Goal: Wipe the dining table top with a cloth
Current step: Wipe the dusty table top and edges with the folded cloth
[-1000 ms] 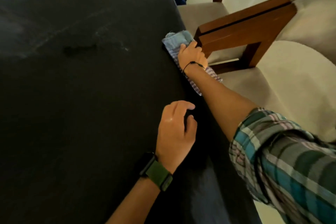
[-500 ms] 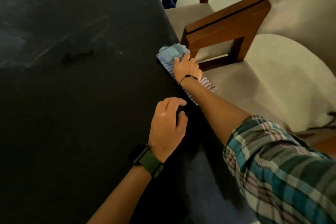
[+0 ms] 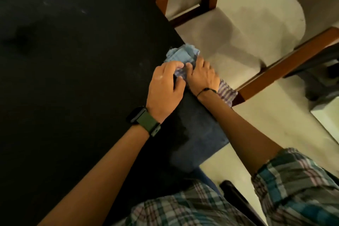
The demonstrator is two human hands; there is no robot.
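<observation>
A light blue striped cloth (image 3: 181, 55) lies bunched at the right edge of the black dining table top (image 3: 73, 79), and part of it hangs over the side. My right hand (image 3: 202, 75) presses on the cloth from the edge side, fingers curled into it. My left hand (image 3: 165, 86), with a green-strapped watch at the wrist, rests beside it, its fingertips touching and pinching the cloth's near fold. Both hands meet over the cloth.
A wooden-framed chair with a beige seat (image 3: 229, 29) stands close against the table's right edge, its armrest (image 3: 286, 64) just right of my hands. Faint streaks and a dark smudge (image 3: 22, 36) mark the table top at left. Pale floor lies below at right.
My right hand has dragged the cloth along the table edge towards me. My left hand has moved forward from resting flat on the table and now touches the cloth.
</observation>
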